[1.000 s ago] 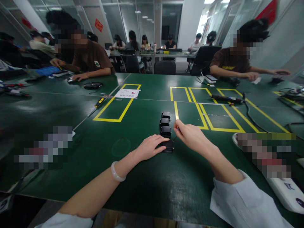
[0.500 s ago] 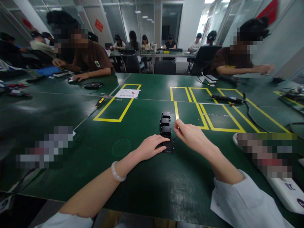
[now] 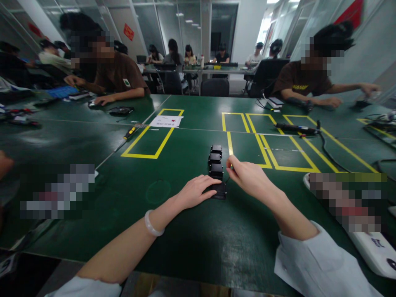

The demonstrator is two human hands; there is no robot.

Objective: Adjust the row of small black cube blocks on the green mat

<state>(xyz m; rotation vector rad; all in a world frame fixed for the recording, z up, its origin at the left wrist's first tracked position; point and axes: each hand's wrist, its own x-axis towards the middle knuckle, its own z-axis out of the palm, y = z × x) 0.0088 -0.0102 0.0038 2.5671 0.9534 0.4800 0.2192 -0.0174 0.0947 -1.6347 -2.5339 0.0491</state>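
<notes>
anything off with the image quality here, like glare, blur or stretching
Head view: soft glare on the green tabletop at lower centre; head view: wide-angle stretching towards the edges; head view: black blocks show little surface detail; head view: pixelation hides much of the white object.

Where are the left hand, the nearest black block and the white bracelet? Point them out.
left hand [image 3: 194,192]: head view, on the back of the hand
nearest black block [image 3: 220,189]: head view, on its upper face
white bracelet [image 3: 149,225]: head view, on the band's near side
</notes>
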